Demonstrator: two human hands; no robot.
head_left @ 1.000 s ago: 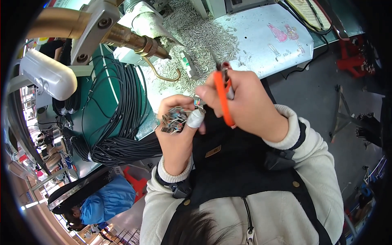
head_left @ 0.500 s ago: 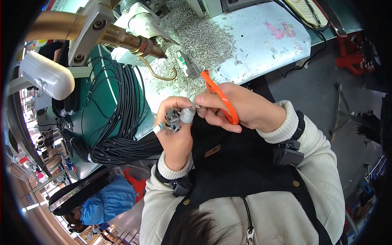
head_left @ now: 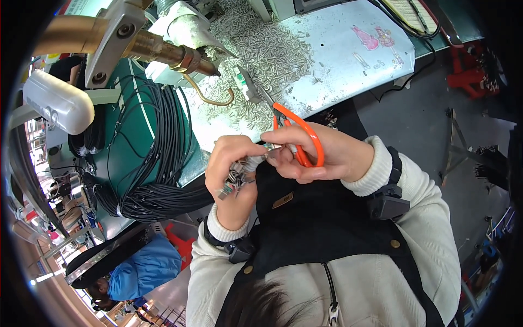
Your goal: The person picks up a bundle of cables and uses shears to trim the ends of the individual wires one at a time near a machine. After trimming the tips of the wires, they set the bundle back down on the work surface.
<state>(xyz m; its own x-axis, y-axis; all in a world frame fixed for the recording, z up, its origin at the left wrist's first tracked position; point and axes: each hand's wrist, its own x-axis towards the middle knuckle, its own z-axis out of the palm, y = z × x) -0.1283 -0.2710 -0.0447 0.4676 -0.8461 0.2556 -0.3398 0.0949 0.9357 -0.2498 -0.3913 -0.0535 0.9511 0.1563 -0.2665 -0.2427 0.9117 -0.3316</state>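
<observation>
Two hands: meet at chest height, in front of the black apron.
Left hand (head_left: 235,163): closed around a small bundle of connectors (head_left: 233,180).
Right hand (head_left: 321,155): grips orange-handled scissors (head_left: 297,136), fingertips pinching one piece.
Progress: apparently midway; bundle still being worked.
Far: pile of small metal parts (head_left: 261,60) on the bench (head_left: 348,65); black cable coil (head_left: 158,158) to the left.

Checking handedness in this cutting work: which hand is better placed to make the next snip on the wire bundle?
Right. The right hand already holds the orange-handled scissors beside the wire bundle, while the left hand is occupied gripping that bundle.
</observation>
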